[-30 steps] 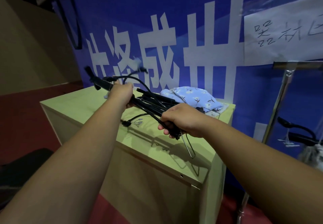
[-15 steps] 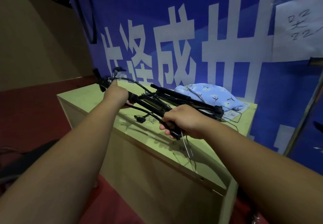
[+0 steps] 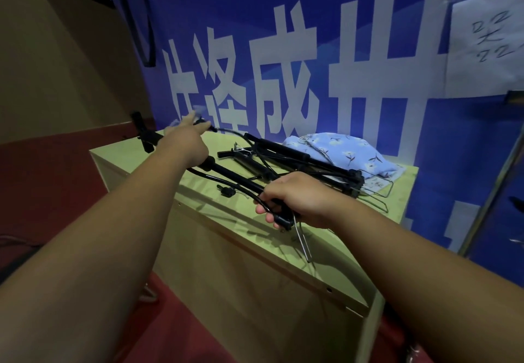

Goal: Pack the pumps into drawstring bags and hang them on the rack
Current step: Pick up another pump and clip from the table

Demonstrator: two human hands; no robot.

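My right hand (image 3: pixel 297 198) grips the foot end of a black floor pump (image 3: pixel 235 178), held just above the pale wooden table (image 3: pixel 334 266). The shaft runs up and left to its T-handle (image 3: pixel 140 127). Over the upper shaft, my left hand (image 3: pixel 184 143) has its fingers stretched out and apart, blurred, the tips at the end of the pump's black hose (image 3: pixel 226 131). Behind them more black pumps (image 3: pixel 286 155) lie on the table. A blue floral drawstring bag (image 3: pixel 343 154) rests at the back right.
A blue banner with white characters (image 3: pixel 283 65) hangs directly behind the table. A metal rack pole (image 3: pixel 502 181) stands at the right edge. Red floor (image 3: pixel 56 192) lies to the left. A wire foot (image 3: pixel 302 240) dangles from the held pump.
My left hand has let go of the pump shaft and reached forward to the hose end. The view has swung left and closer. My right hand keeps its grip.
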